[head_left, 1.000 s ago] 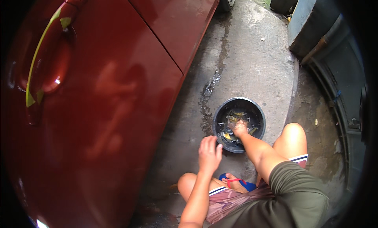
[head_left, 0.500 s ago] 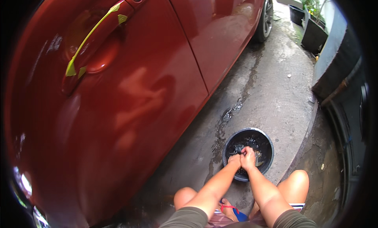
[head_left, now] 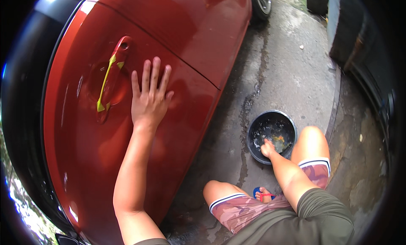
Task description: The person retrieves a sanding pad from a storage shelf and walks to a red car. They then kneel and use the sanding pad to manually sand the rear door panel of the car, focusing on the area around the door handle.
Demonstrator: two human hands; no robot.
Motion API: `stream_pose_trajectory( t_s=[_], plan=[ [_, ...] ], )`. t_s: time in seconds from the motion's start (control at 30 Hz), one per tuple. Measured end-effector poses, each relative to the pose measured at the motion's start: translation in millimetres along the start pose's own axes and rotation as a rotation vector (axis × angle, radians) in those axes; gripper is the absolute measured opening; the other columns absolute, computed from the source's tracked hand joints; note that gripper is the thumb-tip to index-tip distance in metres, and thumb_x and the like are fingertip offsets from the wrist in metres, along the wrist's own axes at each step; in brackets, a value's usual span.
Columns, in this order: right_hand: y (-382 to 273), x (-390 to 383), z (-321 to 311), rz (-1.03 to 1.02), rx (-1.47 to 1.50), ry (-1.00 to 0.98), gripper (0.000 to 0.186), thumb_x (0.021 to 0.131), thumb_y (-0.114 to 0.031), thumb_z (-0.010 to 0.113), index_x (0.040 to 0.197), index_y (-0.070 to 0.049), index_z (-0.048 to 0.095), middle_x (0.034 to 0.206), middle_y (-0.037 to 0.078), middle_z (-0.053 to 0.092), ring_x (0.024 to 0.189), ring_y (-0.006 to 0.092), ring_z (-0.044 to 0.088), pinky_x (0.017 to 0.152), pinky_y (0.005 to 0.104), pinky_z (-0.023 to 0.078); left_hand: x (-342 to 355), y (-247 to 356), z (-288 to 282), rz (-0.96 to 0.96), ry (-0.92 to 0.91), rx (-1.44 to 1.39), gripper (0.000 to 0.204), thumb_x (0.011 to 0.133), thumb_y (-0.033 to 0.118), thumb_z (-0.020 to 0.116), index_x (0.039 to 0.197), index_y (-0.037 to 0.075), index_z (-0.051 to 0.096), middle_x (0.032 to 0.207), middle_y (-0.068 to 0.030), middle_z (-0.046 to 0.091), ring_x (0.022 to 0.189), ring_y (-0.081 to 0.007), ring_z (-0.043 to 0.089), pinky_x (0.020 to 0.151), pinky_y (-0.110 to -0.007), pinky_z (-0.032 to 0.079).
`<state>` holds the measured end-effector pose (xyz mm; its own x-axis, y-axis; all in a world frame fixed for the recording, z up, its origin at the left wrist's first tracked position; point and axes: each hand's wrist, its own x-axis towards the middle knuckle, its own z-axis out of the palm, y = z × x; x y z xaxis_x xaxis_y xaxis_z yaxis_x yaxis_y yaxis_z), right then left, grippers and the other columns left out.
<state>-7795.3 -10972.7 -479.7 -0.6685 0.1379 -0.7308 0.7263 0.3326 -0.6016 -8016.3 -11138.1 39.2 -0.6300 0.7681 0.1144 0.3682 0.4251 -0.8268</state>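
My left hand is spread out over the red car door, fingers apart, just right of the door handle. It holds nothing; whether the palm presses on the paint I cannot tell. Yellow-green strips run along that handle. My right hand reaches into a round black basin of water on the ground. Its fingertips are down in the basin, so their grip does not show. Beside them something pale and yellowish lies in the water.
Wet streaks mark the concrete ground between car and basin. A car wheel stands at the top. Along the right runs a dark wall. My bent knees flank the basin, with a blue sandal below.
Both hands were together in the basin. My left hand has come up and left to the car door, while the right stays in the basin. The view has shifted left.
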Motion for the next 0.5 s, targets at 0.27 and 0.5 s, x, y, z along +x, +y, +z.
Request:
stream_pose_trajectory(
  t_s=[0.27,0.5],
  plan=[
    [-47.3,-48.5,2.6,-0.176,0.181,-0.210,0.077,0.101,-0.030,0.055,0.166,-0.016,0.017,0.164,0.027,0.031,0.153,0.0385,0.032,0.125,0.0410,0.026,-100.2,57.5,46.1,0.451,-0.359,0.211,0.080,0.095,0.051,0.063,0.164,0.027,0.030,0.175,-0.0094,0.011,0.161,-0.0324,0.009,0.129,-0.056,0.007],
    [-18.3,-25.6,7.9,-0.476,0.032,0.087,0.071,0.100,-0.006,0.042,0.166,-0.012,0.016,0.167,0.019,0.029,0.152,0.0358,0.033,0.126,0.0404,0.029,-14.7,-35.1,-40.0,-0.154,0.333,0.203,0.072,0.092,0.044,0.073,0.155,0.022,0.046,0.162,-0.0134,0.038,0.151,-0.0385,0.033,0.122,-0.055,0.029]
  ],
)
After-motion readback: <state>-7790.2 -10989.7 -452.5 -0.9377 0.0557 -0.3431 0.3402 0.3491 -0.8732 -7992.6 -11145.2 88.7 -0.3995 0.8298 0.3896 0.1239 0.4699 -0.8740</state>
